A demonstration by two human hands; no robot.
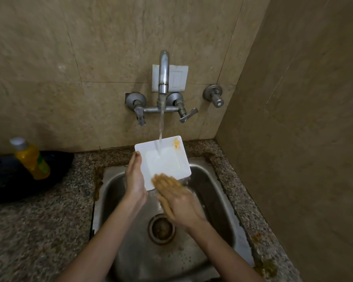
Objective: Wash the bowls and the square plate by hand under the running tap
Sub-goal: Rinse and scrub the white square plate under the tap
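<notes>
A white square plate is tilted over the steel sink, under the stream from the wall tap. An orange food stain sits near its far right corner. My left hand grips the plate's left edge, thumb on the rim. My right hand, blurred and with fingers spread, lies flat against the plate's near edge. No bowls are in view.
A yellow bottle with a grey cap stands on the granite counter at the left, in front of a dark pan or cloth. The drain is below my hands. A tiled wall rises close on the right.
</notes>
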